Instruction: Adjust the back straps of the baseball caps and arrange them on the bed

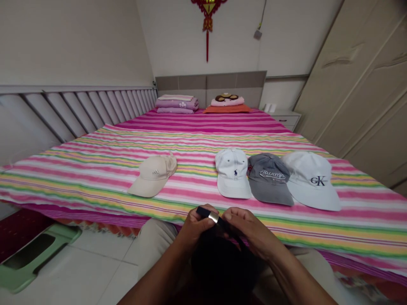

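A black cap [222, 262] rests in my lap, below the near edge of the bed. My left hand [195, 231] pinches its back strap [207, 214] close to the silver buckle. My right hand [249, 231] grips the same strap from the other side, fingers curled. On the striped bedspread [95, 169] lie a beige cap [154, 174] to the left, then a white cap [233, 172], a grey cap [270, 178] and a white cap with dark letters [313, 180] side by side to the right.
Folded purple bedding [176, 103] and an orange pillow with a soft toy [227, 103] sit by the headboard. A green plastic stool [32, 254] stands on the tiled floor at lower left. A nightstand [284, 118] and wardrobe doors [365, 93] stand to the right.
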`<state>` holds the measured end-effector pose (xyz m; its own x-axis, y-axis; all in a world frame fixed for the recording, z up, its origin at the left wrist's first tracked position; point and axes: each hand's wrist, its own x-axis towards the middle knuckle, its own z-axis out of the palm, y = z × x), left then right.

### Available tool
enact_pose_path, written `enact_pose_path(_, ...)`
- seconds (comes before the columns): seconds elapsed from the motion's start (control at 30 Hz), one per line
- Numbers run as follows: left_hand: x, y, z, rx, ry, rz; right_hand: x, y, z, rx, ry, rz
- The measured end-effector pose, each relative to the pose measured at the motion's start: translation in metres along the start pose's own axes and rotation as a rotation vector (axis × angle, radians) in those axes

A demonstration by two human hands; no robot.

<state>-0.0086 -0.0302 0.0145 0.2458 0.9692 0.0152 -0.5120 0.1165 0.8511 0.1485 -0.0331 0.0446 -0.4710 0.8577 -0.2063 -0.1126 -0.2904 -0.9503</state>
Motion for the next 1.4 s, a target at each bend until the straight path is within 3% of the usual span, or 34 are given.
enact_pose_path(0.13,0.000,-0.003,-0.003,-0.040,0.032,-0.047,-0.001,0.003,-0.005,-0.038,-0.019,0.029)
enact_pose_path(0.47,0.005,-0.005,-0.002,0.103,0.011,0.039,0.003,0.002,-0.002,0.028,0.043,0.010)
enact_pose_path(0.73,0.004,-0.004,-0.004,0.145,-0.019,-0.066,0.003,0.000,-0.004,0.001,0.067,0.017)
enact_pose_path(0.9,0.003,0.004,-0.001,0.113,-0.139,-0.100,0.003,-0.003,-0.006,-0.039,0.072,0.018)
enact_pose_path(1.07,0.008,0.012,0.000,0.120,-0.048,-0.167,0.001,-0.006,-0.004,-0.054,0.080,0.008)
enact_pose_path(1.4,0.007,0.018,-0.002,0.015,-0.129,-0.253,0.002,-0.005,0.000,-0.125,0.072,0.008)
